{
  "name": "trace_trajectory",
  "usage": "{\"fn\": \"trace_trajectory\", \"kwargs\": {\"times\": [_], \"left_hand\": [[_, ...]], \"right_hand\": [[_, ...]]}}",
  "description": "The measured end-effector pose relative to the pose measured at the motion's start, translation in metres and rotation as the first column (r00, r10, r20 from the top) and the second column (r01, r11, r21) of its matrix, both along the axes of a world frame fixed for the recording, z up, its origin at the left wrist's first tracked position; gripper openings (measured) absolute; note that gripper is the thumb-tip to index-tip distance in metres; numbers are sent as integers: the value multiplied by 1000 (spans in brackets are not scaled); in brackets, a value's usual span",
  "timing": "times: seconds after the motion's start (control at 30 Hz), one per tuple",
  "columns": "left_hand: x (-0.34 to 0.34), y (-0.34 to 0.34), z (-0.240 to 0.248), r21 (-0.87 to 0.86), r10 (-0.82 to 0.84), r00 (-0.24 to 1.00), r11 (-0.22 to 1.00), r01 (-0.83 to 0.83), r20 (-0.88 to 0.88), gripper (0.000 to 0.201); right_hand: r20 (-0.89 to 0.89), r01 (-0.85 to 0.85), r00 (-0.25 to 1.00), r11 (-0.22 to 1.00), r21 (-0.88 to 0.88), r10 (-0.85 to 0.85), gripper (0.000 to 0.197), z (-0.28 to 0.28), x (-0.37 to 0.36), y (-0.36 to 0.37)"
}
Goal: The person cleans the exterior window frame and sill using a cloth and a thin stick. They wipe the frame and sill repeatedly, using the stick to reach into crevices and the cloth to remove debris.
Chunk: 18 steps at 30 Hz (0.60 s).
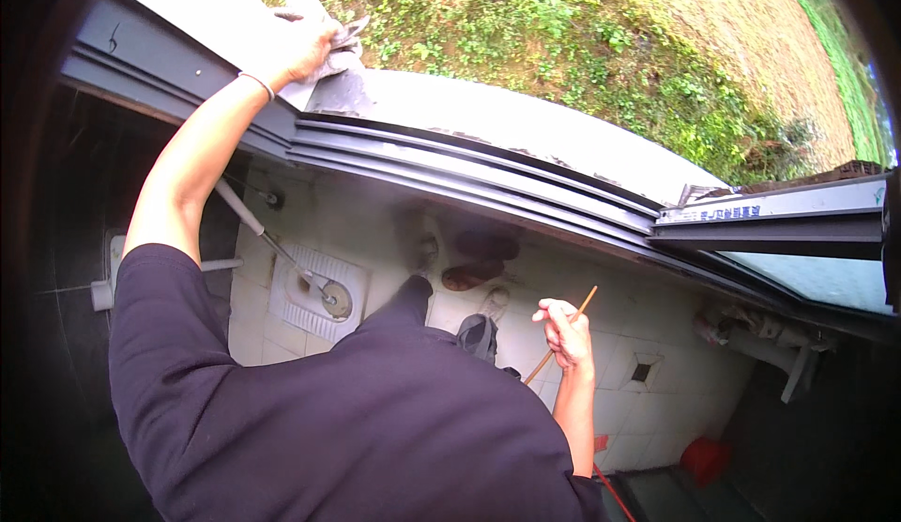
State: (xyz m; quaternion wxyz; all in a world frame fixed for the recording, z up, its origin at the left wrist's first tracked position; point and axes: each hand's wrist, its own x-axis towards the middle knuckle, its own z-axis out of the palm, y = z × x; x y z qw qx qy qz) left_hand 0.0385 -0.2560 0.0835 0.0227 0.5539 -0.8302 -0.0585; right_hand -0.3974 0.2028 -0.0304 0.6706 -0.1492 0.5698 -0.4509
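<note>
My left arm reaches out over the dark grey window track point(469, 173). My left hand point(298, 48) is closed on a crumpled greyish-white rag point(343, 60), beside the white window panel point(202, 6) and just above the pale outer sill point(441, 104). Lower right, my right hand point(569, 336) is raised inside the room, away from the window. A thin brown stick point(539, 368) passes through its curled fingers, tilted with its upper end toward the window.
Below lies a squat toilet point(298, 314) with a long-handled tool point(246, 212) resting in it. A floor drain point(641, 372), white pipes point(765, 348) and a red container point(704, 461) are to the right. Dark slippers point(472, 275) lie by the wall. Greenery point(526, 24) grows outside.
</note>
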Motion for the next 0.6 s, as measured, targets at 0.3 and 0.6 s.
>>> {"fn": "trace_trajectory", "kwargs": {"times": [0.3,0.6], "left_hand": [[-82,65,-46,24,-204,961,979,203,186,27],[-150,-2,38,-230,-190,918,967,113,-347,26]], "right_hand": [[-51,-59,997,998,-15,58,24,-10,3,1],[-110,22,994,1000,-8,-23,22,1,-6,13]]}}
